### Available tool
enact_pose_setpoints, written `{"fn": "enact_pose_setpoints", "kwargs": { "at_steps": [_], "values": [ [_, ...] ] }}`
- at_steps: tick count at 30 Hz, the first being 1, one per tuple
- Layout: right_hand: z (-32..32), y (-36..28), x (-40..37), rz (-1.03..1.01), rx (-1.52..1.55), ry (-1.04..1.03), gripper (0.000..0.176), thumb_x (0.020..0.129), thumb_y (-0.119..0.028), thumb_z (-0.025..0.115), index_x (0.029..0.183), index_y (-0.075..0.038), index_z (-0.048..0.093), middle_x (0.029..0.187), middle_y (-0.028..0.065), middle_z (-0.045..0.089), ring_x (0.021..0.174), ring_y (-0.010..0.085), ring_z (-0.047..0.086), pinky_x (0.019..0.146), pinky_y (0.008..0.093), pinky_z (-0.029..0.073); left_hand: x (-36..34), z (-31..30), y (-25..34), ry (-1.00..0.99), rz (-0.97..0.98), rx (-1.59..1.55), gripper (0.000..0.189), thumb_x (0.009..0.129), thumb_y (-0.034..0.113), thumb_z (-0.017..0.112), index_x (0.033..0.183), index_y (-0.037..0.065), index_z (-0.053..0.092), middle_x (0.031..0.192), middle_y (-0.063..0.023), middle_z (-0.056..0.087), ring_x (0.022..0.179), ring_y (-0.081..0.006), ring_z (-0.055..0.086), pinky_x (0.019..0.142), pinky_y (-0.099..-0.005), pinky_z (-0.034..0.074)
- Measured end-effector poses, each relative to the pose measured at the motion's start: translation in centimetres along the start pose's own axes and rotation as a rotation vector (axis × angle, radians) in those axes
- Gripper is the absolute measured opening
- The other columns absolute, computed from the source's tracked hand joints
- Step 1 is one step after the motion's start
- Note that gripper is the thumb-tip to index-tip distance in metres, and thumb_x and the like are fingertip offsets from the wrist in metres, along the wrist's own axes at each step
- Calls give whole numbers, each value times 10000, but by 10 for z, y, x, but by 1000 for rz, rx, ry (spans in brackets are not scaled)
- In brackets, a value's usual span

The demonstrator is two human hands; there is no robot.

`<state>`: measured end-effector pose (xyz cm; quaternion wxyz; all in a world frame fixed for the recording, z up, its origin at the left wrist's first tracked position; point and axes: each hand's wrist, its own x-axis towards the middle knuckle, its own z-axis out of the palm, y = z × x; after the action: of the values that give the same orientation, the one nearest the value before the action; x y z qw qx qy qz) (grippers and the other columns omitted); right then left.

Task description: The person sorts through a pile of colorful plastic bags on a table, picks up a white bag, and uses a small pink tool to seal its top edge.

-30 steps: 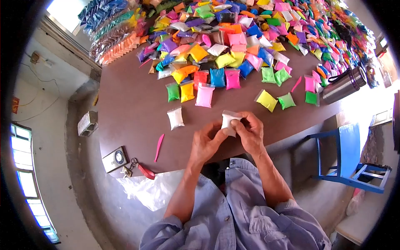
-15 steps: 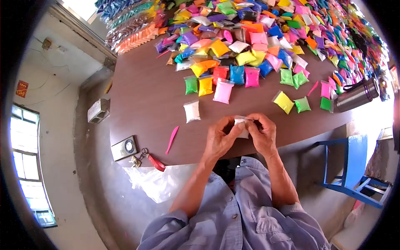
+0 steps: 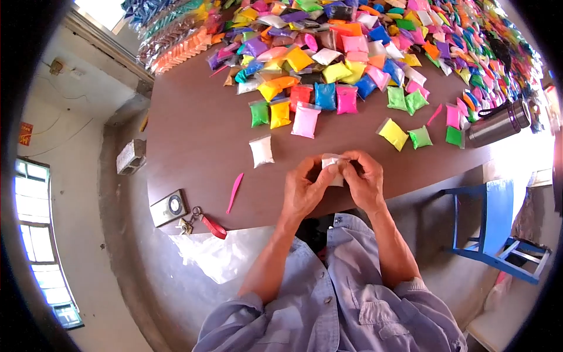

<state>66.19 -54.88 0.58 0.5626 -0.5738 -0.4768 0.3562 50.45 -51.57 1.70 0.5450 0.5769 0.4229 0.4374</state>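
Observation:
Near the front edge of the brown table, my left hand and my right hand pinch a small white packet between them. The thumbs meet near its upper part, and its lower part shows between the hands. To the left of my hands lies another white packet. Beyond it are a pink packet, a yellow-orange one and a green one. A yellow packet lies to the right of my hands.
A large pile of coloured packets covers the far side. A steel flask lies at the right. At the left are a pink plastic knife, a device with a dial and keys with a red fob. A blue chair stands right.
The view has shifted slightly, so the table and packets appear a little further left. Both hands still hold the white packet, with small changes in the fingers.

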Motion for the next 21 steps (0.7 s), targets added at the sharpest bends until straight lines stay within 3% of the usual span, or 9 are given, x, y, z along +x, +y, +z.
{"fn": "enact_pose_setpoints", "kwargs": {
  "at_steps": [3, 7, 10, 13, 16, 18, 21],
  "values": [
    [0, 8, 2, -22, 71, 44, 154, 974, -130, 704, 1071, -10, 711, 913, 24, 710, 831, 85, 627, 708, 258, 515, 0, -2, 9, -56, 59, 182, 272, 1014, 232, 717, 1085, -31, 725, 884, -60, 723, 818, -80, 592, 711, -277, 508],
    [3, 3, 3, 53, 154, -9, 160, 989, -137, 698, 1091, -14, 707, 896, 8, 696, 810, 70, 608, 686, 248, 503, 1, -6, -5, -19, 54, 145, 265, 1009, 233, 723, 1054, -28, 727, 836, -64, 707, 795, -84, 586, 698, -283, 506],
    [2, -5, 3, 12, 11, -68, 158, 1003, -132, 684, 1097, -7, 700, 895, -1, 682, 794, 51, 590, 663, 235, 490, 0, -9, -1, -16, 10, 127, 270, 1008, 247, 727, 1036, -22, 731, 814, -55, 700, 785, -84, 580, 697, -285, 504],
    [0, -3, 1, 59, 136, -57, 149, 1008, -125, 683, 1089, -1, 700, 902, 0, 673, 786, 42, 585, 646, 229, 484, 0, -6, 7, -39, 4, 177, 271, 1005, 239, 731, 1054, -27, 727, 818, -53, 700, 773, -82, 576, 693, -281, 502],
    [2, 12, 2, 35, 170, 4, 151, 1006, -131, 692, 1092, -7, 702, 914, -3, 675, 784, 45, 589, 644, 226, 487, 1, -1, 11, -61, -37, 108, 233, 995, 212, 728, 1019, -20, 724, 828, 6, 661, 777, -54, 551, 676, -240, 465],
    [2, 16, 3, -5, 223, 60, 159, 1005, -134, 698, 1111, -15, 700, 907, -9, 671, 785, 45, 588, 647, 228, 491, 1, -2, 4, -71, -10, 108, 286, 989, 226, 750, 1091, -40, 722, 848, -67, 730, 781, -94, 617, 700, -290, 518],
    [2, 7, 3, 66, 242, 4, 170, 1010, -131, 690, 1133, -14, 690, 901, -10, 666, 780, 47, 584, 648, 232, 492, 2, -4, 1, -41, 9, 134, 297, 985, 235, 755, 1101, -37, 725, 865, -80, 744, 792, -101, 635, 714, -302, 528]
  ]
}}
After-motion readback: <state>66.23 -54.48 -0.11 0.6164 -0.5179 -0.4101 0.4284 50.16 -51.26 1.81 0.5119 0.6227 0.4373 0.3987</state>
